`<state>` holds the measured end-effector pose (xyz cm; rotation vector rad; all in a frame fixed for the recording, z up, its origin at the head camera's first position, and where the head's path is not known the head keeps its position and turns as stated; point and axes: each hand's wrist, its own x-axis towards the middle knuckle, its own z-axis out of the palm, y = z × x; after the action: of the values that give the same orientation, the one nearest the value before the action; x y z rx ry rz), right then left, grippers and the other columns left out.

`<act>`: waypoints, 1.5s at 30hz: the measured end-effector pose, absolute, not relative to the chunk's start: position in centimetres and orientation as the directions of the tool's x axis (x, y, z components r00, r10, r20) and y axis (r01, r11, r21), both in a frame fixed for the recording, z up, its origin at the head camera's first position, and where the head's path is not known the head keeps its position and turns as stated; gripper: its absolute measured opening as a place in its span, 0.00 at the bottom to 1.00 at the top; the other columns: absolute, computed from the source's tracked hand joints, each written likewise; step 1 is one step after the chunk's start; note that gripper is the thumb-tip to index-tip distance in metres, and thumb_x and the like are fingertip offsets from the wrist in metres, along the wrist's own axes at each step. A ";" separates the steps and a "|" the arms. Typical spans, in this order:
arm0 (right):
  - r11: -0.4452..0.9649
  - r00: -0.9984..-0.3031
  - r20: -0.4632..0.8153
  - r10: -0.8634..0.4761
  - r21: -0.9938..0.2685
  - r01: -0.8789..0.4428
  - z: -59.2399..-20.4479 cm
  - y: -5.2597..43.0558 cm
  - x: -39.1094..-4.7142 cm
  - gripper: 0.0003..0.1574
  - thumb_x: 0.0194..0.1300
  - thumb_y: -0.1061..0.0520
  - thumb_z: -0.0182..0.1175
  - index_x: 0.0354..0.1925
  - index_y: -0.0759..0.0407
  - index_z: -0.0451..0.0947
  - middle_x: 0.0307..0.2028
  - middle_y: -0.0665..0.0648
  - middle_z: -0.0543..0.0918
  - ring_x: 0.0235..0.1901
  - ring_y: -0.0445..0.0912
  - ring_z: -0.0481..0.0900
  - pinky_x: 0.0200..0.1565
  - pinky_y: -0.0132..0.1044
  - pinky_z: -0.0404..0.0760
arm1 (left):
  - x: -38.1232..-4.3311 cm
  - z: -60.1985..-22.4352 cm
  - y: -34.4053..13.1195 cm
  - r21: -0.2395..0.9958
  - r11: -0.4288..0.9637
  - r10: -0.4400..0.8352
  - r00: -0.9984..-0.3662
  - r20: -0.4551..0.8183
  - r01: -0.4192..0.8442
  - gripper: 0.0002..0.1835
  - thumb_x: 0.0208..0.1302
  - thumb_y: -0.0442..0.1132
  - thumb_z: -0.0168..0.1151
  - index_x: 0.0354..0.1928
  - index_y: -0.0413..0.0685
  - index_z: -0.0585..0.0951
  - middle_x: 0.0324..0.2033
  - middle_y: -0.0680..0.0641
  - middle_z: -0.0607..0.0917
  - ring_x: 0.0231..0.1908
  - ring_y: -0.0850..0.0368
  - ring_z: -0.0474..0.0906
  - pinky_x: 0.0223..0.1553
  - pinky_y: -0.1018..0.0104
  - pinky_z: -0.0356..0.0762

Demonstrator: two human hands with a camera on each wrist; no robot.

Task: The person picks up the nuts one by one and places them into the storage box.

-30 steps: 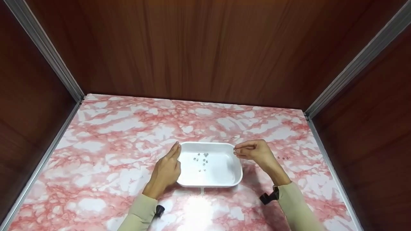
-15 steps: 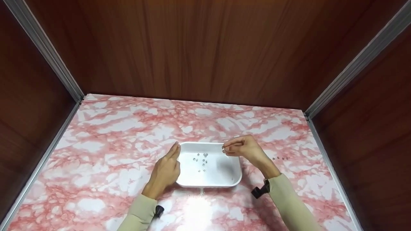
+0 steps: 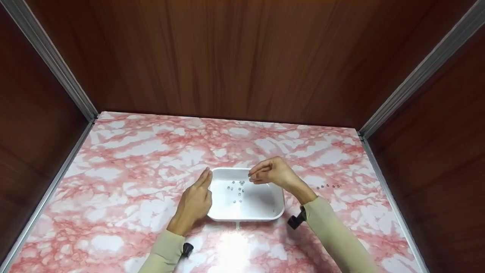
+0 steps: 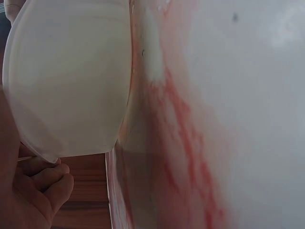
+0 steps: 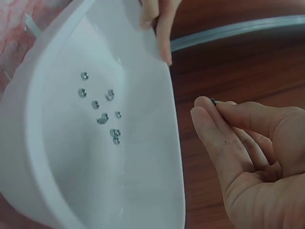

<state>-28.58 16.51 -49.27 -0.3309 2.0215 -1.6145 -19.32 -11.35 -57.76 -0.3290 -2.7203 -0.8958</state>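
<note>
A white rectangular tray point(image 3: 261, 206) stands on the table with several small silver metal nuts point(image 5: 95, 105) scattered over its floor. My left hand point(image 3: 195, 201) grips the tray's left rim; in the left wrist view its fingers point(image 4: 57, 188) curl at the rim. Over the tray's far right part is my right hand point(image 3: 274, 174), thumb and fingertips together. In the right wrist view, these fingertips pinch a nut point(image 5: 213, 101), mostly hidden with only a small dark edge showing.
A short row of several nuts point(image 3: 327, 185) lies on the red-and-white marbled table point(image 3: 151, 151), right of the tray. Dark wood panels point(image 3: 227, 57) with metal edge strips rise behind and at both sides.
My right hand has moved left from the tray's right rim to over its inside, carrying the nut. More of the row on the table now shows. The left hand stays at the rim.
</note>
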 end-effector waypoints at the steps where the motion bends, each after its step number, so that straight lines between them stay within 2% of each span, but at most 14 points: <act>1: 0.264 -0.830 -0.253 -0.497 -0.955 0.133 -49.3 16.3 -28.7 0.13 0.67 0.72 0.63 0.49 0.73 0.86 0.50 0.77 0.87 0.42 0.50 0.93 0.51 0.44 0.90 | -19.3 -57.7 -11.4 0.551 0.783 0.131 -0.942 0.308 0.289 0.30 0.72 0.32 0.54 0.75 0.30 0.68 0.77 0.36 0.69 0.52 0.43 0.86 0.34 0.62 0.80; 2: 0.268 -0.828 -0.254 -0.499 -0.955 0.131 -49.3 16.0 -28.8 0.13 0.67 0.72 0.63 0.49 0.73 0.86 0.50 0.77 0.87 0.41 0.50 0.93 0.51 0.44 0.90 | -19.3 -57.7 -11.4 0.553 0.782 0.130 -0.943 0.307 0.287 0.30 0.72 0.32 0.53 0.75 0.30 0.68 0.78 0.36 0.69 0.51 0.43 0.86 0.34 0.61 0.81; 7: 0.268 -0.820 -0.258 -0.510 -0.954 0.134 -49.7 15.1 -29.1 0.13 0.67 0.73 0.62 0.48 0.73 0.86 0.49 0.77 0.88 0.41 0.50 0.93 0.51 0.45 0.90 | -19.3 -58.0 -11.3 0.531 0.794 0.119 -0.933 0.340 0.295 0.30 0.70 0.31 0.55 0.73 0.31 0.71 0.76 0.37 0.72 0.63 0.39 0.82 0.50 0.51 0.85; 16: 0.287 -0.820 -0.268 -0.506 -0.949 0.134 -50.1 13.4 -29.4 0.11 0.67 0.73 0.63 0.47 0.72 0.87 0.42 0.68 0.92 0.46 0.62 0.92 0.48 0.45 0.91 | -19.4 -58.0 -11.3 0.516 0.799 0.123 -0.924 0.363 0.309 0.30 0.69 0.31 0.56 0.72 0.30 0.72 0.75 0.36 0.73 0.65 0.39 0.80 0.51 0.51 0.85; 20: 0.288 -0.815 -0.273 -0.511 -0.948 0.138 -50.4 13.0 -29.5 0.12 0.68 0.73 0.61 0.48 0.74 0.86 0.44 0.72 0.91 0.42 0.56 0.93 0.48 0.46 0.91 | -19.4 -58.0 -11.2 0.519 0.799 0.122 -0.926 0.358 0.306 0.30 0.69 0.31 0.57 0.72 0.30 0.72 0.75 0.36 0.73 0.66 0.39 0.79 0.54 0.49 0.85; 23: 0.278 -0.810 -0.275 -0.518 -0.950 0.144 -50.6 12.8 -29.4 0.12 0.68 0.73 0.61 0.49 0.75 0.85 0.48 0.77 0.88 0.43 0.57 0.93 0.49 0.47 0.90 | -19.4 -58.0 -11.3 0.519 0.799 0.120 -0.927 0.356 0.303 0.30 0.69 0.31 0.57 0.72 0.30 0.72 0.75 0.36 0.73 0.66 0.38 0.79 0.55 0.49 0.84; 25: 0.268 -0.810 -0.274 -0.518 -0.952 0.150 -50.6 12.7 -29.4 0.12 0.68 0.73 0.62 0.49 0.76 0.85 0.49 0.79 0.87 0.45 0.60 0.92 0.49 0.47 0.90 | -19.4 -58.0 -11.3 0.514 0.803 0.119 -0.926 0.359 0.303 0.30 0.69 0.32 0.57 0.73 0.31 0.72 0.75 0.37 0.73 0.65 0.38 0.80 0.54 0.49 0.84; 27: 0.267 -0.811 -0.268 -0.520 -0.953 0.144 -50.5 12.7 -29.4 0.12 0.68 0.72 0.63 0.48 0.76 0.85 0.49 0.79 0.87 0.45 0.60 0.92 0.49 0.46 0.90 | -19.4 -58.0 -11.3 0.523 0.796 0.123 -0.927 0.353 0.305 0.30 0.70 0.31 0.56 0.73 0.30 0.71 0.75 0.36 0.73 0.52 0.38 0.87 0.44 0.52 0.86; 29: 0.275 -0.814 -0.264 -0.518 -0.952 0.134 -50.5 12.8 -29.3 0.11 0.67 0.71 0.64 0.48 0.75 0.85 0.48 0.78 0.88 0.43 0.59 0.93 0.49 0.47 0.90 | -19.4 -58.0 -11.4 0.526 0.792 0.127 -0.926 0.355 0.310 0.29 0.70 0.31 0.55 0.73 0.30 0.71 0.75 0.36 0.72 0.43 0.40 0.87 0.36 0.57 0.85; 31: 0.290 -0.816 -0.258 -0.517 -0.950 0.116 -50.4 12.9 -29.3 0.11 0.67 0.70 0.65 0.47 0.74 0.85 0.47 0.77 0.88 0.43 0.58 0.93 0.50 0.50 0.90 | -19.4 -58.0 -11.4 0.526 0.789 0.131 -0.923 0.360 0.317 0.29 0.70 0.30 0.55 0.72 0.29 0.71 0.75 0.35 0.72 0.42 0.41 0.87 0.32 0.60 0.82; 32: 0.302 -0.817 -0.254 -0.517 -0.948 0.104 -50.4 13.0 -29.2 0.11 0.67 0.69 0.66 0.47 0.74 0.85 0.47 0.77 0.88 0.43 0.59 0.93 0.50 0.51 0.90 | -19.4 -58.0 -11.4 0.529 0.786 0.133 -0.923 0.362 0.321 0.29 0.70 0.30 0.54 0.72 0.29 0.71 0.75 0.35 0.72 0.43 0.42 0.88 0.31 0.61 0.81; 35: 0.334 -0.823 -0.242 -0.514 -0.940 0.068 -50.2 13.2 -29.1 0.12 0.68 0.67 0.67 0.48 0.73 0.85 0.47 0.76 0.89 0.45 0.61 0.92 0.50 0.52 0.90 | -19.5 -58.0 -11.4 0.514 0.792 0.134 -0.915 0.381 0.330 0.29 0.70 0.30 0.55 0.72 0.28 0.72 0.74 0.35 0.73 0.59 0.41 0.84 0.39 0.59 0.84; 41: 0.356 -0.836 -0.226 -0.500 -0.934 0.040 -50.0 13.8 -28.9 0.15 0.67 0.64 0.69 0.50 0.72 0.85 0.46 0.71 0.91 0.43 0.52 0.93 0.50 0.48 0.90 | -19.5 -58.0 -11.4 0.506 0.798 0.131 -0.913 0.387 0.329 0.29 0.69 0.30 0.56 0.72 0.29 0.72 0.74 0.35 0.74 0.56 0.41 0.86 0.42 0.55 0.85; 45: 0.359 -0.847 -0.220 -0.484 -0.932 0.036 -50.0 14.7 -28.9 0.16 0.68 0.63 0.68 0.51 0.72 0.85 0.45 0.69 0.91 0.41 0.49 0.93 0.50 0.49 0.90 | -19.4 -58.0 -11.4 0.508 0.799 0.131 -0.918 0.375 0.321 0.29 0.69 0.30 0.57 0.72 0.29 0.72 0.74 0.35 0.74 0.60 0.39 0.84 0.47 0.53 0.86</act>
<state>-28.92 14.71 -50.02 -0.3887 2.1636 -1.5014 -19.38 -11.40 -58.00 -0.3453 -2.6657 -0.8359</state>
